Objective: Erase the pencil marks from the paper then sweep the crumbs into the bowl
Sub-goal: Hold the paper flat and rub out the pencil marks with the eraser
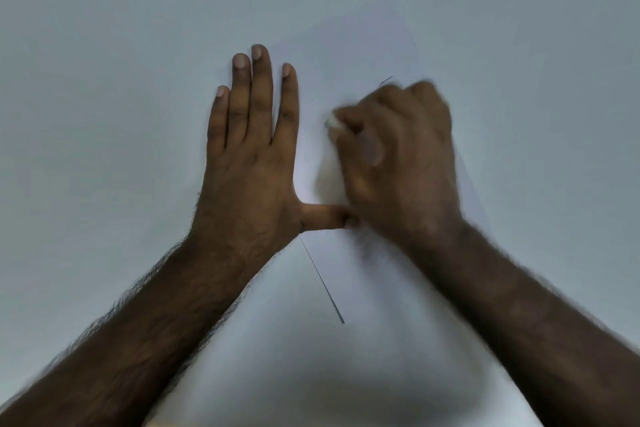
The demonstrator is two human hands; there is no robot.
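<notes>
right hand [391, 156] motion-blurred, eraser [333, 121] mostly hidden

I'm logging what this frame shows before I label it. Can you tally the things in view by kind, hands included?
Hands: 2, left hand flat on the sheet, right hand gripping the eraser
Eraser: 1, white eraser, only its tip showing
Paper: 1, white paper
Pencil marks: 2, long pencil line and short pencil mark
Bowl: 0 in view
Total: 6

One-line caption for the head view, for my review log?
Left hand presses flat on the paper while the blurred right hand grips a white eraser against it; no bowl in view.
</notes>
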